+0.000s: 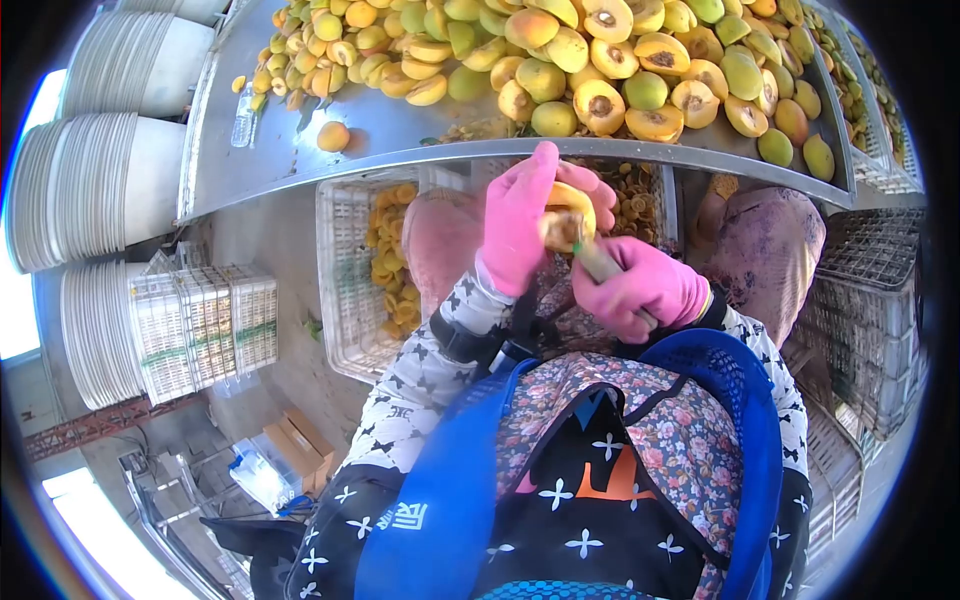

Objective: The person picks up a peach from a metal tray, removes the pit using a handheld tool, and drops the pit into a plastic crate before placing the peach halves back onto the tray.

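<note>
In a pink glove, my left hand [520, 220] is closed around a yellow peach half [572, 208], its cut side turned toward my right hand. My right hand [645, 288], also gloved in pink, grips the pale handle of a small pitting tool [600, 262]. The tool's tip meets the lower edge of the peach half, where brown flesh shows; the tip's shape is blurred. Just beyond both hands runs the metal table's front rim [400, 156], with a heap of whole and halved peaches [610, 60] on top.
A white crate [345, 290] of cut peach pieces stands below the table, left of my knees. Stacked white basins [75, 190] and crates [205, 315] are on the far left. Grey crates [870, 310] stand at right. One peach [333, 136] and a plastic bottle [243, 118] lie apart from the heap.
</note>
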### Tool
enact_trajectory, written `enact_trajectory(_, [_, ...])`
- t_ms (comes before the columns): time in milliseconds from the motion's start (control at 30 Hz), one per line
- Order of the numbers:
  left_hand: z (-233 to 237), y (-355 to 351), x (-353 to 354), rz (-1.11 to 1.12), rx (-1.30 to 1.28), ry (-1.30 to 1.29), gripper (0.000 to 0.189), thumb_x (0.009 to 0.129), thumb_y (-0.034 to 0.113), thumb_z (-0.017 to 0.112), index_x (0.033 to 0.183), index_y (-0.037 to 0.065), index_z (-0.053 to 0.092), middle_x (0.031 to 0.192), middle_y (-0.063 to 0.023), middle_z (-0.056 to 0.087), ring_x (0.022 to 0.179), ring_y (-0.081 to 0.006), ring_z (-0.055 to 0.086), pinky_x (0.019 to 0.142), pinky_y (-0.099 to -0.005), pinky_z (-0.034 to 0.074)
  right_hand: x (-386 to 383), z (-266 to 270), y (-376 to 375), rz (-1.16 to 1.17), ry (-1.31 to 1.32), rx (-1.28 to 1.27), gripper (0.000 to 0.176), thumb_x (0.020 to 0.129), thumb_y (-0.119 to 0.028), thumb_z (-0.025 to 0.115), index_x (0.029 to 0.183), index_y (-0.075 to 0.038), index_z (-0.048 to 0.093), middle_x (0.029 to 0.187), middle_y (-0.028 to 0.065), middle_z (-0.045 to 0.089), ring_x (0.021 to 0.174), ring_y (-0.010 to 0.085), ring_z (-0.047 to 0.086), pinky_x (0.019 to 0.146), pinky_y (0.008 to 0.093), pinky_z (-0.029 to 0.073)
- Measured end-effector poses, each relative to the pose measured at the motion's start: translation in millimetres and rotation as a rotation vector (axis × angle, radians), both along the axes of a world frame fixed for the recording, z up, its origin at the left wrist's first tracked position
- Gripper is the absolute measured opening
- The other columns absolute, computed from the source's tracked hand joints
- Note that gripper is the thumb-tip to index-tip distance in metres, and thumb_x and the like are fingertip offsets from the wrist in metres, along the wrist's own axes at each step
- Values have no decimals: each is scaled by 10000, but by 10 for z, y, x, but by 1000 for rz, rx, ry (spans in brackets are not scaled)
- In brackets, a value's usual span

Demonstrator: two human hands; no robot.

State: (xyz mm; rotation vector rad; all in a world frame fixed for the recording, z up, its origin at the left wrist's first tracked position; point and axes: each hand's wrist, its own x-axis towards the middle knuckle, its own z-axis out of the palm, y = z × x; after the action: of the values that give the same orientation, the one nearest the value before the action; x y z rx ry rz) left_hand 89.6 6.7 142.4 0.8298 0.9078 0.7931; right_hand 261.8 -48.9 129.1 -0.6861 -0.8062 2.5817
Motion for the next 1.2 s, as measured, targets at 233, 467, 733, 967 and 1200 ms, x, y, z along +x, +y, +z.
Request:
enact_trajectory(233, [152,143,-771,5,303,213,311,998,275,575,1021,-21,670,956,-141,715,802,-212,710,728,-306,590,79,231,-60,-130,-235,84,110,799,-73,699,809,0,617,590,27,547,459,102,514,423,236,373])
enact_trajectory(467, [301,244,-1378,281,542,664,304,1006,204,592,1176,-43,639,1084,-100,697,1012,-156,651,907,-282,509,217,218,-138,-194,152,235,89,840,-19,705,911,-23,651,807,59,648,631,119,607,549,248,472])
enact_trajectory(733, [-248,1160,-529,207,414,535,462,843,321,757,1165,4,657,1030,-107,671,903,-226,649,790,-315,524,18,910,17,-10,735,1022,181,893,-130,697,1008,-22,608,805,120,569,738,343,598,611,417,475])
enact_trajectory(967, [-423,1325,-150,151,1147,1283,436,831,288,749,1170,33,650,1119,-141,636,965,-255,656,714,-338,547,-42,946,-14,-307,727,1056,171,919,-143,683,940,-3,587,728,129,536,609,334,554,507,403,420])
enact_trajectory(1200, [-222,1026,305,-138,1172,1006,346,848,309,702,1097,69,679,1031,-122,674,978,-322,643,851,-429,502,140,641,180,-13,927,688,116,953,-118,646,977,-5,631,753,100,591,627,257,582,518,373,437])
